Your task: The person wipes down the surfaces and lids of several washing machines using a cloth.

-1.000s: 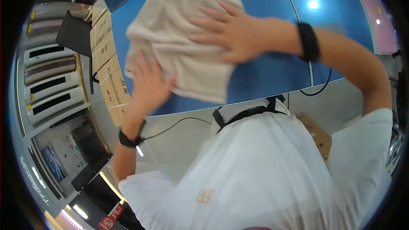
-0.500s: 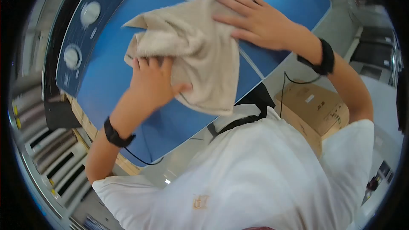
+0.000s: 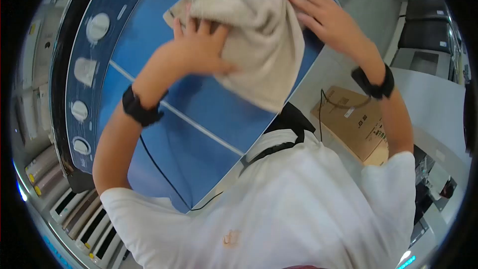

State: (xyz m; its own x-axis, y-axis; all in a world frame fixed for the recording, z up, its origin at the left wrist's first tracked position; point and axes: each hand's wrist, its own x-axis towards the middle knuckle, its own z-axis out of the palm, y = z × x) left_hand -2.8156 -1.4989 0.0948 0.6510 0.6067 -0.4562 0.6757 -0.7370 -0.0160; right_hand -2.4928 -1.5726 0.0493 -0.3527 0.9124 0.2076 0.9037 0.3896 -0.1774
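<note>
Glossy blue stretches across the appliance top (image 3: 199,114), smooth and hard, with a pale straight strip (image 3: 201,128) crossing it. On it lies a beige cloth (image 3: 266,65), toward the far right part as the wearer faces it, soft and slightly fuzzy, bunched into thick rounded folds in the middle. One of its corners comes down to the near edge.

The person's left hand (image 3: 199,50) is palm down, fingers parted and pointing away from the body, thumb stretched out sideways; it presses on the cloth's left side without closing around it. That forearm comes up from the left and bends in at the wrist. The right hand (image 3: 331,22) lies open on the cloth's far right side, fingers slightly apart and angled up and inward, wrist lower than the fingertips, nothing clasped in it.

Black wristbands (image 3: 142,108) circle both wrists, and a thin dark cable (image 3: 160,173) hangs from the left one. Beside the blue surface runs a dark blue control panel (image 3: 87,94) with rounded whitish knobs (image 3: 98,26). Past the near edge, a brown cardboard box (image 3: 353,124) sits on the grey floor (image 3: 348,72), near the loose white shirt (image 3: 294,204).
</note>
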